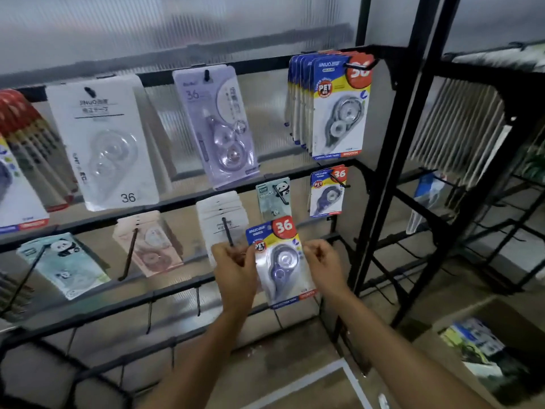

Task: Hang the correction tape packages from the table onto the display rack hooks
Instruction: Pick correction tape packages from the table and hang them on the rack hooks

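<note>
Head camera view, looking forward and down at a black display rack (380, 178). A correction tape package (280, 261) sits just below the middle of the frame, held upright between two bare hands in front of the rack's lower rows. Its card is blue and yellow, with a red circle reading "36" at its 1 o'clock corner and a clear blister over a purple-grey dispenser.

The left hand (236, 273) is at the package's 9 o'clock, fingers curled and pinching the left edge, with the thumb near the "PET" badge. The right hand (324, 264) is at its 3 o'clock, fingers curled in against the right edge; whether they pinch the card or only touch it cannot be told. Both forearms rise from the 6 o'clock edge of the frame.

Just beside the left hand, at the package's 10 o'clock, a stack of white packages (221, 214) hangs on a black hook. At 12 o'clock hangs a small panda package (272, 197). At 1 o'clock a matching blue package (327, 191) hangs on its own hook, and higher in the same direction a full row of blue packages (333, 104) fills a top hook. Further toward 11 o'clock hang a lilac package (218, 125) and a large white package (103, 143). At 4 o'clock, well apart, an open cardboard box (483, 349) holds more stock.
</note>
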